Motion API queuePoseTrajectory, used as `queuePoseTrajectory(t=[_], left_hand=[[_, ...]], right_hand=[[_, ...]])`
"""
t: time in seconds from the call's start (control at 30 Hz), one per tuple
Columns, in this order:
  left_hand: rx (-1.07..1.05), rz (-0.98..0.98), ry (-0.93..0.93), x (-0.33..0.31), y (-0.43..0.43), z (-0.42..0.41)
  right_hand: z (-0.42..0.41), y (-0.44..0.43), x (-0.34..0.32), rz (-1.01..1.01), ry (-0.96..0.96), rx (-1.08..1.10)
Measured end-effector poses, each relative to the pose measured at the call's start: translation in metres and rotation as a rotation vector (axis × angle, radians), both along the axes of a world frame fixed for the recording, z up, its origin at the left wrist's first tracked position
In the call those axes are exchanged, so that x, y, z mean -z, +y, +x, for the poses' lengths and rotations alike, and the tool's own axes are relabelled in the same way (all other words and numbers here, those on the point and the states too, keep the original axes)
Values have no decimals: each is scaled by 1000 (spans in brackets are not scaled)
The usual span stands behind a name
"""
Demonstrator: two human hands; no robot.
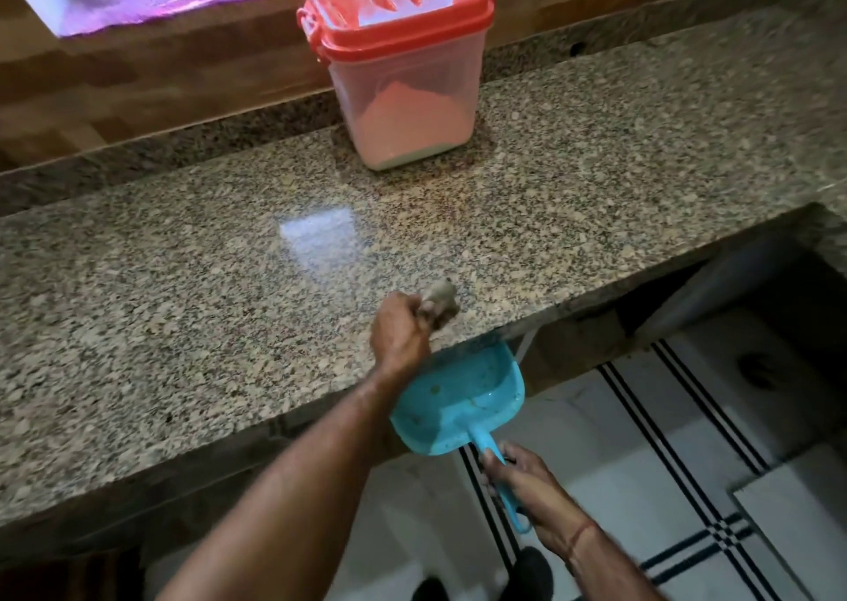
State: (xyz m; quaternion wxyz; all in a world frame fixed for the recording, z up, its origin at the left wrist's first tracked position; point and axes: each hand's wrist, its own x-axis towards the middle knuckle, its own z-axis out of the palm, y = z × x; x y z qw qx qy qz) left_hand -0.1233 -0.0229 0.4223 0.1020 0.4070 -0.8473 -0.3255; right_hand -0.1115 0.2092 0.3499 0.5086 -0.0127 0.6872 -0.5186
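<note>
**Speckled stone, red lid, turquoise pan**

The countertop (183, 279) is granite, speckled beige, grey and black. Near its back edge, the storage container (389, 64) has translucent, pink-tinted walls, a red-orange lid (398, 18) and pale pinkish powder (412, 119) inside. At the front edge, the cloth (441, 303) is dull grey-brown and the dustpan (463, 399) is turquoise. The floor (618, 486) is white with thin black stripes.

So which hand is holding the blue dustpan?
The right hand, with a red thread at its wrist, grips the dustpan handle below the edge of the counter; the left hand holds a grey cloth on it.
</note>
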Motion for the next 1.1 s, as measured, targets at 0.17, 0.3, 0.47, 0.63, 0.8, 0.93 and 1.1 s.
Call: queuePoseTrajectory(t=[0.17,0.3,0.47,0.63,0.8,0.93,1.1], left_hand=[[-210,-139,-143,15,-50,11],[-77,-137,-133,15,14,-21],[141,-104,-54,2,21,-78],[518,-216,-49,9,14,-110],[592,-231,-34,11,25,-75],[493,-276,-140,9,0,-19],[280,-276,-117,10,5,9]], right_hand=[[0,11,3,-12,-24,63],[6,17,4,-20,-45,133],[-4,17,4,-36,-20,161],[-28,16,8,-24,21,130],[-43,26,8,23,34,116],[-52,34,2,8,40,76],[-50,25,-8,-40,-19,61]])
